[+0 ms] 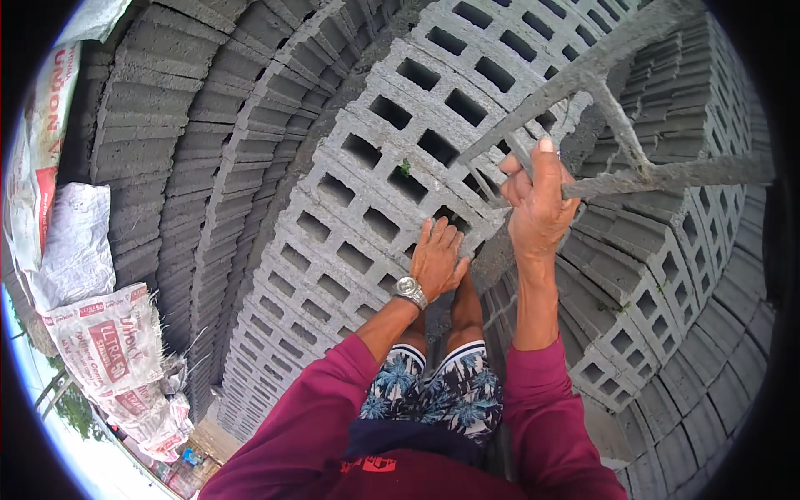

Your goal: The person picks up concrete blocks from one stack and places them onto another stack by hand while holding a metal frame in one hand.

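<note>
My left hand [436,260], with a silver watch [408,288] on its wrist, rests on the top of a stack of grey hollow concrete blocks [379,175]. Its fingers are stretched out near one of the block's holes. My right hand [537,200] is raised at the stack's right edge, closed around the near end of a rough grey ladder-like frame [615,117]. Two long bars joined by a crosspiece run from that hand toward the upper right. Part of the grip is hidden behind my fingers. A small green plant [405,167] grows by a block hole.
Rows of stacked blocks [167,108] rise on the left, and another block stack [658,308] stands on the right. A narrow gap between stacks holds my legs [464,312]. Printed white and red cement sacks [104,342] hang at the far left.
</note>
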{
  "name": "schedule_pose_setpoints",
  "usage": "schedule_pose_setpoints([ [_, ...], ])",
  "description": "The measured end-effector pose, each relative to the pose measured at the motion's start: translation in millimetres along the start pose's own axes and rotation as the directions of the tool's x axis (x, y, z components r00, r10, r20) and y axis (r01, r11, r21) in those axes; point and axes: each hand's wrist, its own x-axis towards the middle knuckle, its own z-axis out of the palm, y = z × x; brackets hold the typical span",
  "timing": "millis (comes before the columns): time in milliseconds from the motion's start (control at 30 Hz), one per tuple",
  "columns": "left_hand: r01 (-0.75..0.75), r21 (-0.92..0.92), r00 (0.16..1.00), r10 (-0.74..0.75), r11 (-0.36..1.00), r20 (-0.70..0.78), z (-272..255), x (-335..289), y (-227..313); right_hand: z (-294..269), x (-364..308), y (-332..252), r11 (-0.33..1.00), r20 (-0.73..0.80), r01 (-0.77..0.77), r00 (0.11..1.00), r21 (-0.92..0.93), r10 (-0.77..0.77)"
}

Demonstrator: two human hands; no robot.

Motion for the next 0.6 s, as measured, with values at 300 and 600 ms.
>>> schedule_pose_setpoints([
  [300,0.077,-0.137,0.997,-0.073,0.988,0.031,-7,-4,-3,101,30,-18,0.956,0.161,0.294,0.943,0.009,-0.292],
  [600,0.054,-0.186,0.998,-0.055,0.981,-0.001,-3,1,-9,72,48,140,0.913,0.096,0.141,0.989,-0.383,-0.112],
])
